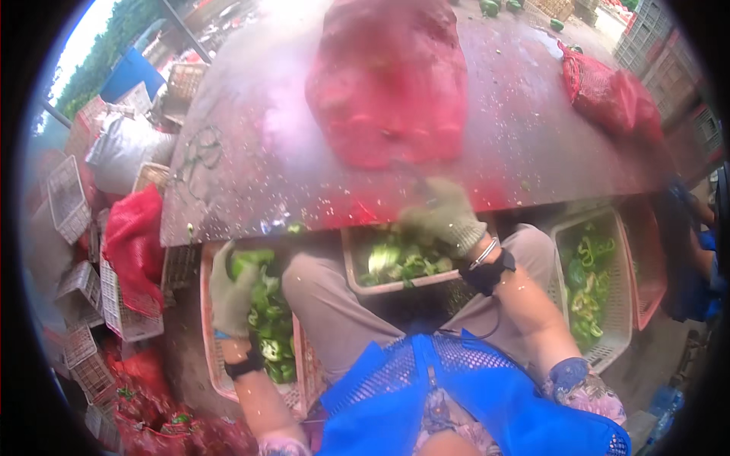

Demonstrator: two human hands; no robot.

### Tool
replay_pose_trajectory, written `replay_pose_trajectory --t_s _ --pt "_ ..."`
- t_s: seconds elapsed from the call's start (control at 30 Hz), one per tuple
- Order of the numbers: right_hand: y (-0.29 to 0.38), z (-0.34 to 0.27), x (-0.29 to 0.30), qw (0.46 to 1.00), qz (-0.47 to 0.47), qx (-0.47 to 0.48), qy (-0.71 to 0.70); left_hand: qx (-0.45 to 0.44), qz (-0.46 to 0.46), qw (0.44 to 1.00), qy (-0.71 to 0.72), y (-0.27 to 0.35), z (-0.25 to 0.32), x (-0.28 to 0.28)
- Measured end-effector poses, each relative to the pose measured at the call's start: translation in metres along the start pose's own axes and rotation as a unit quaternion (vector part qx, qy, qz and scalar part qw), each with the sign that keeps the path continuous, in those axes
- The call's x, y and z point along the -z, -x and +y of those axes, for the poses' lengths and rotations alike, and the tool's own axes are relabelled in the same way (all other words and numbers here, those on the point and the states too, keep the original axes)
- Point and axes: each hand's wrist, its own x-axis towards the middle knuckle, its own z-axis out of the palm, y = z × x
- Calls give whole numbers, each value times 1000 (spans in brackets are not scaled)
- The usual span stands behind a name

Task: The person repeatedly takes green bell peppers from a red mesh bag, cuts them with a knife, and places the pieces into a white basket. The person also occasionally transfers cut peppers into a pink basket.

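Observation:
My left hand, in a knitted work glove, is over the left plastic crate. A green pepper sits between its thumb and fingers. Below it, the crate holds a pile of green peppers. My right hand, also gloved, is at the table's near edge, above the middle crate of cut green pepper pieces. It grips what looks like a knife, its dark blade blurred and pointing away from me. Ahead stands a full red mesh sack on the table.
Pale seeds are scattered over the metal-topped table. Another red mesh sack lies at its right. The right crate holds cut peppers. Several crates and a red sack crowd the left. At far right, another person's arm shows.

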Motion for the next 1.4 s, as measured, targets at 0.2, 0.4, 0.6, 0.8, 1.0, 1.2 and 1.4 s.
replay_pose_trajectory --t_s 0.2,0.4,0.6,0.8,1.0,1.2,1.4 --pt "-101 50 21 924 198 95 314 1 -10 981 -196 -20 36 -53" --pt "-151 79 89 941 271 41 200 -185 -238 928 -220 -133 49 -234" --pt "-154 0 188 921 267 48 -279 -115 -147 914 -360 -257 81 -311" --pt "-189 52 236 966 195 -16 -167 -180 -29 950 -253 -349 95 -350" --pt "-187 251 230 860 184 -221 422 -150 -42 943 -294 -376 89 -331" --pt "-173 146 211 894 163 44 416 -148 -103 938 -297 -392 94 -363" --pt "-186 20 82 959 -226 169 6 -170 -209 913 -305 -364 98 -370"
